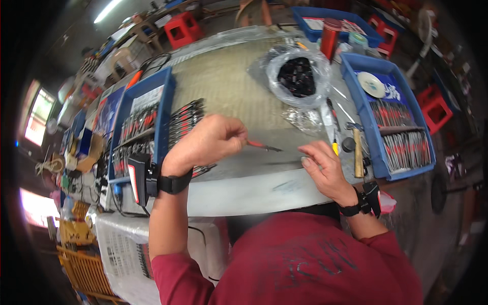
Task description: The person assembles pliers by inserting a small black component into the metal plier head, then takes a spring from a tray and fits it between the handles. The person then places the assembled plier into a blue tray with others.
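Above the table's near part, my left hand (216,134) is closed, with its fingers pinching one end of a slim red-and-black tool (263,146). The tool's dark tip points right, toward my right hand (325,166). That hand is apart from the tool, its fingers stretched out and nothing visible in them. Just beyond my left wrist lies a row of similar slim black-and-red pieces (185,118), partly hidden by the hand and forearm. Both wrists carry black straps with devices. What exact kind of tool it is, I cannot make out.
A blue tray (165,94) of similar pieces stands left, another blue tray (424,127) right, with a white dish (371,84) in it. An open clear bag (275,84) holds black parts. A wooden-handled hammer (358,155) and a red canister (330,39) are at the right.
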Tool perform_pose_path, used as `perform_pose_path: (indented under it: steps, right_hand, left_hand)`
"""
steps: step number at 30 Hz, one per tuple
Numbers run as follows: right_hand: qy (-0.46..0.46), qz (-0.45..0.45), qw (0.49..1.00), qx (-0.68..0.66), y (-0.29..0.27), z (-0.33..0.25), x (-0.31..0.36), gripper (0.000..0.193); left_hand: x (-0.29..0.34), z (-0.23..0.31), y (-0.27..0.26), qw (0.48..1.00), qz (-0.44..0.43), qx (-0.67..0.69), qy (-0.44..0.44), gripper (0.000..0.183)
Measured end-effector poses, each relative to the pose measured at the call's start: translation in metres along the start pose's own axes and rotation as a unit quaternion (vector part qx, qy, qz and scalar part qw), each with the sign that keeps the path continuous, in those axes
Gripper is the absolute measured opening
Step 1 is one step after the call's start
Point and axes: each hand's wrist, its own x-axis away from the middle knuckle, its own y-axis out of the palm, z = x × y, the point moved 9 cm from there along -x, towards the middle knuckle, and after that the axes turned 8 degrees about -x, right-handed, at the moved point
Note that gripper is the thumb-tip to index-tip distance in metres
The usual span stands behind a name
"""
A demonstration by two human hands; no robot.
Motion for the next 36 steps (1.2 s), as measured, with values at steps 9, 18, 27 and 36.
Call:
perform_pose_path:
  steps: [9,18,27,36]
  right_hand:
    - [-0.052,-0.054,0.997,-0.031,-0.006,-0.008,0.007,0.012]
    - [-0.003,0.020,0.997,-0.080,-0.025,-0.002,0.017,0.012]
    - [-0.074,0.114,0.990,0.028,-0.085,-0.019,0.023,0.016]
    - [0.234,0.109,0.903,0.345,-0.230,0.072,0.036,0.023]
  left_hand:
    - [-0.022,0.042,0.046,0.995,-0.021,0.091,0.018,0.010]
    - [-0.026,0.032,0.092,0.858,0.111,0.501,-0.015,0.014]
    - [-0.009,0.015,0.094,0.857,0.201,0.475,-0.010,0.016]
    - [0.001,-0.011,0.089,0.852,0.240,0.465,-0.038,0.012]
